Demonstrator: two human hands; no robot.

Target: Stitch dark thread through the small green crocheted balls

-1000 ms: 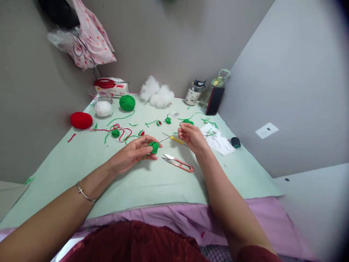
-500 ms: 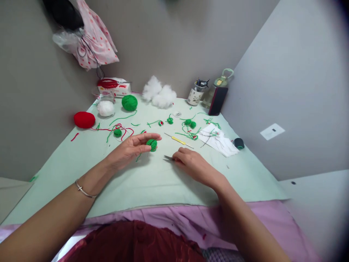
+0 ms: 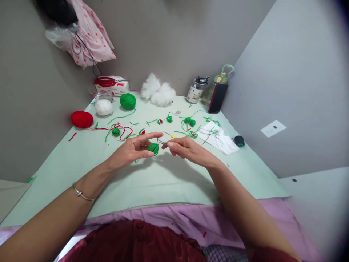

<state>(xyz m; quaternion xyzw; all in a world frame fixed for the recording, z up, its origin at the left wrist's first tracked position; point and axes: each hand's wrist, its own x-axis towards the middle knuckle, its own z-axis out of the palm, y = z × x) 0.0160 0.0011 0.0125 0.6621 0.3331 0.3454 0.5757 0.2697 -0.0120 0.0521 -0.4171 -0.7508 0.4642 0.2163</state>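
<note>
My left hand (image 3: 136, 147) is closed round a small green crocheted ball (image 3: 153, 148), with the thumb below it and the index finger stretched out above. A dark thread (image 3: 157, 140) runs up from the ball to that index fingertip, and a dark line crosses the ball's face. My right hand (image 3: 185, 148) grips small metal scissors (image 3: 163, 142), their handles hidden in the fingers. The thin blades point left at the thread, close beside the ball; whether they touch it I cannot tell. Just behind the right hand lies a yellow-handled crochet hook (image 3: 173, 136), partly covered.
Yarn balls in red (image 3: 82, 119), white (image 3: 104, 107) and green (image 3: 128, 101) stand back left. White stuffing (image 3: 159, 92) lies at the back. Several small crocheted pieces and yarn scraps are scattered mid-table. White paper (image 3: 218, 140), a phone (image 3: 218, 98) and a pen cup (image 3: 195, 92) are at right.
My right hand has lifted the scissors from near the tabletop up and left to the thread at the ball. The dark thread now shows stretched up to my left index finger.
</note>
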